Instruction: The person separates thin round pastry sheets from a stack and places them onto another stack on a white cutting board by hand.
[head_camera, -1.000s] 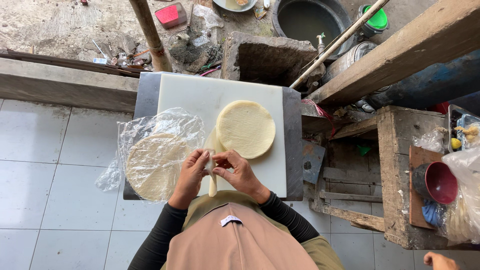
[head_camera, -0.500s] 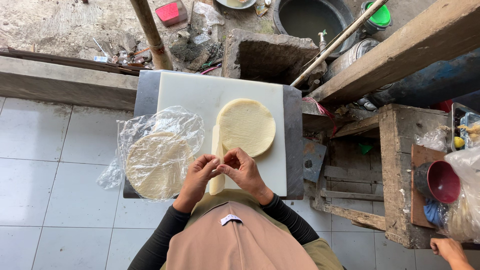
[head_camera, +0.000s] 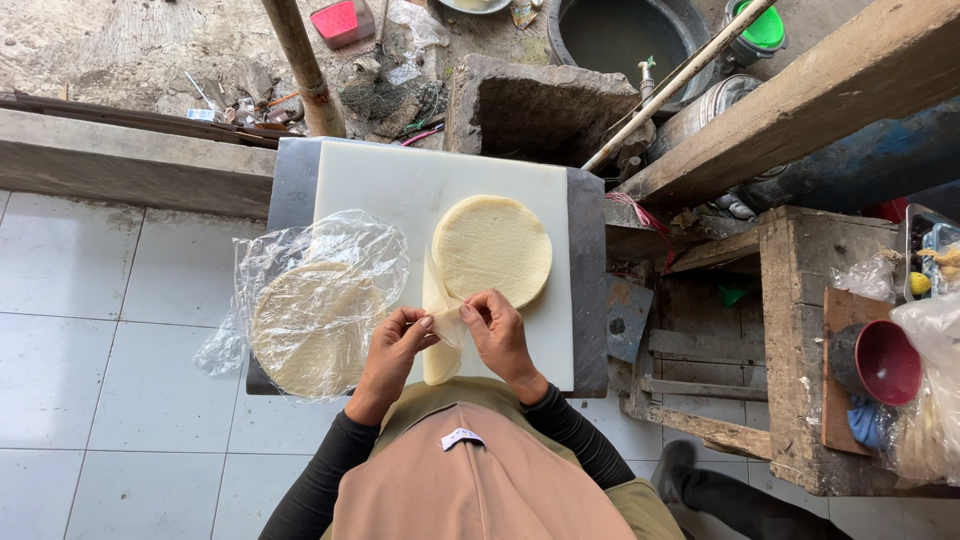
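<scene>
Lifted since earlier, folded wrapper (head_camera: 440, 335) partly hidden by both hands.

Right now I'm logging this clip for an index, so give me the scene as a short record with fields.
setting: white cutting board on a low grey table, tiled floor
left hand: pinches the thin wrapper sheet
right hand: pinches the same sheet from the other side
on the board: round stack of wrappers, beside the hands
left of hands: more round wrappers in a clear plastic bag
far right: red bowl on a wooden bench
</scene>
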